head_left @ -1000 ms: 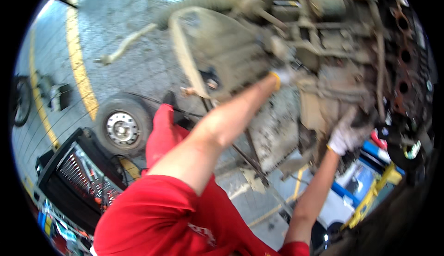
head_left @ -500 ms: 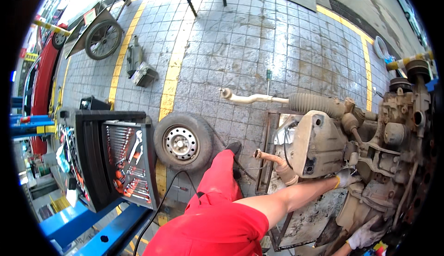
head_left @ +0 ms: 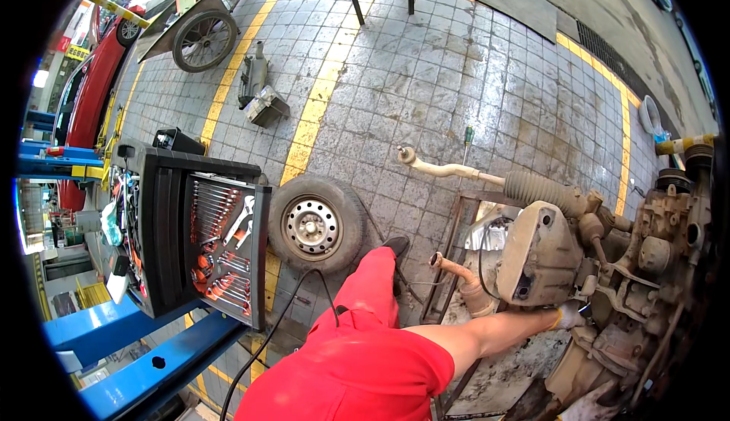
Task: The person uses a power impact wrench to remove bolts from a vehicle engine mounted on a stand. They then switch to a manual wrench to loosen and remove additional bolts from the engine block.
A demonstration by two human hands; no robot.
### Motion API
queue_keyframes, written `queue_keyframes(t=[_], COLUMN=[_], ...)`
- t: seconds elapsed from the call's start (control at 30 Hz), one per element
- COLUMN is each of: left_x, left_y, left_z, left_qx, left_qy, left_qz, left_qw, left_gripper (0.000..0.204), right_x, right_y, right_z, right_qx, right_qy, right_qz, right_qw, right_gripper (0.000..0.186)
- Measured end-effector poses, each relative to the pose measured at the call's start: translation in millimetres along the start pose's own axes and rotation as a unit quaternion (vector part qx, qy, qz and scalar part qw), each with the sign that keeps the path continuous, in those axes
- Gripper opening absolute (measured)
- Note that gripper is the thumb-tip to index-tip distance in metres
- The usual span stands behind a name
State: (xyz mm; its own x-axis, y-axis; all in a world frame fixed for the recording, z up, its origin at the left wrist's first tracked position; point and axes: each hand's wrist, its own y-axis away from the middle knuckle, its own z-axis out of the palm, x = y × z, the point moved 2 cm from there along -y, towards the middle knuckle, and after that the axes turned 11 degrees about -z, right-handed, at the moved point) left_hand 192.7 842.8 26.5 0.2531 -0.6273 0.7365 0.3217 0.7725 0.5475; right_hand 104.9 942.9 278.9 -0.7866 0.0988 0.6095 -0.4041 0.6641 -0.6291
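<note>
In a white work glove with a yellow cuff, my left hand (head_left: 569, 315) reaches into a dirty vehicle underbody assembly (head_left: 636, 288). It is curled beside the lower right corner of a tan oil pan (head_left: 541, 257). A small shiny piece shows at its fingers, too little of it to name. My right hand (head_left: 591, 406), also gloved, is low at the picture's bottom edge against the grimy metal parts. Much of it is cut off, and its fingers do not show clearly. An open rusty pipe end (head_left: 449, 265) sticks out left of the pan.
A wheel (head_left: 312, 226) lies flat by my leg, next to a tool cart (head_left: 262, 257) whose open drawer holds wrenches and pliers. Blue lift beams (head_left: 163, 371) and a black hose (head_left: 277, 330) are at lower left. A steering rack boot (head_left: 544, 193) and screwdriver (head_left: 468, 136) lie beyond the pan.
The view has shifted, so most of the scene sits further right. My left hand stays by the oil pan. My right hand is lower in the picture and more cut off.
</note>
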Motion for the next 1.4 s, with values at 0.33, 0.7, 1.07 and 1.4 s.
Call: queue_keyframes(t=[0.33,0.7,1.07,1.4], left_x=[-29,-2,1,-12], left_y=[-20,-20,-10,-20], left_z=[30,4,8,16], left_qx=[0.043,0.025,0.046,0.062], left_qy=[0.029,0.022,0.009,0.035], left_qz=[0.05,0.106,0.099,0.067], left_qw=[0.997,0.994,0.994,0.995], left_gripper=[0.049,0.048,0.048,0.049], right_x=[19,13,12,50], right_y=[19,-3,0,25], right_z=[9,8,5,38], right_qx=[-0.019,0.01,0.038,-0.048], right_qy=[0.012,-0.008,-0.001,0.04], right_qz=[0.011,-0.006,-0.05,0.024], right_qw=[1.0,1.0,0.998,0.998], right_gripper=[0.081,0.087,0.083,0.07])
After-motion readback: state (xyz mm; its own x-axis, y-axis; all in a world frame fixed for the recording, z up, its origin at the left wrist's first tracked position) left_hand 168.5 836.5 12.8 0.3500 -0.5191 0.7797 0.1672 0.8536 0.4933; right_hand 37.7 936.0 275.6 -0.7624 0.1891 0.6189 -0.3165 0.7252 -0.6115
